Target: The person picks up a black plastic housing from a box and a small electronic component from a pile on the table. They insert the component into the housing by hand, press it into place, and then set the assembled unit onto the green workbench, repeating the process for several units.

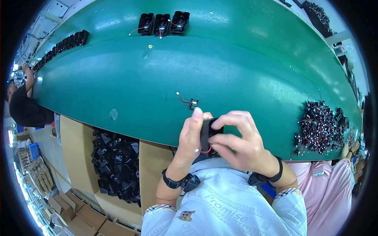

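My left hand (pixel 191 135) grips a black plastic housing (pixel 204 135) from its left side, close to my body at the table's front edge. My right hand (pixel 240 143) reaches over the housing with bent fingers, the fingertips at its open side. What those fingertips pinch, if anything, is hidden. A red wire (pixel 207 151) with a small white plug hangs from the housing's lower end. Just beyond my hands, a small black part (pixel 193 103) with a red lead and white connector lies on the green table (pixel 153 86).
Three black housings with wires (pixel 162 24) lie at the far side. A row of black housings (pixel 63 43) runs far left, near another person (pixel 27 98). A heap of small wired parts (pixel 321 128) covers the right. A cardboard box (pixel 76 145) of black housings stands below left.
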`<state>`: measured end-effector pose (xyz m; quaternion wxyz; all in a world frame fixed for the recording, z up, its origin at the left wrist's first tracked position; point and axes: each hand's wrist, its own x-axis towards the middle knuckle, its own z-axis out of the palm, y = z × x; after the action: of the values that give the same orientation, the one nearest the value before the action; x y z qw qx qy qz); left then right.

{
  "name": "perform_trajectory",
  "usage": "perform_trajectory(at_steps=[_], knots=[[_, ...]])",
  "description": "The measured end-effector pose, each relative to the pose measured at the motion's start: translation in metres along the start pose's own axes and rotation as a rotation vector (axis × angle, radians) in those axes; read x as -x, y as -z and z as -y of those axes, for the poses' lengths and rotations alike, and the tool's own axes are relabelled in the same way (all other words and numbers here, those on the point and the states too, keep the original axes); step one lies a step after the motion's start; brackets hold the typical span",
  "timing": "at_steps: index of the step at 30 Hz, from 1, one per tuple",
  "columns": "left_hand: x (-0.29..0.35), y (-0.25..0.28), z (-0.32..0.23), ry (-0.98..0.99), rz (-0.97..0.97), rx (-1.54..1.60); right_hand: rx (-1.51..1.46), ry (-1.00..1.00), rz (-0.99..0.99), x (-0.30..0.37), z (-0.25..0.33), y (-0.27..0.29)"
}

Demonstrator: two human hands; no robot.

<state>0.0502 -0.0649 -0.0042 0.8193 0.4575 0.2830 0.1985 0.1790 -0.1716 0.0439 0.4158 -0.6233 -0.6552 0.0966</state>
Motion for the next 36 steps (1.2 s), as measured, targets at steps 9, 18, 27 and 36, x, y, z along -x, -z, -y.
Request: perform_trajectory(at_steps=[9, 18, 27, 36], knots=[[0.003, 0.002, -0.011, 0.049, -0.002, 0.036, -0.173, -0.028, 0.134, -0.021, -0.003, 0.013], [0.076, 0.102, -0.047, -0.418, -0.594, -0.484, 0.282, -0.073, -0.1, -0.13, -0.141, 0.013], [0.16, 0.286, 0.043, 0.11, -0.595, -1.485, 0.375, -0.141, -0.136, -0.176, -0.187, -0.02], [0.132, 0.315, 0.112, 0.252, -0.518, -1.861, 0.109, -0.1, 0.229, -0.058, -0.063, -0.037]])
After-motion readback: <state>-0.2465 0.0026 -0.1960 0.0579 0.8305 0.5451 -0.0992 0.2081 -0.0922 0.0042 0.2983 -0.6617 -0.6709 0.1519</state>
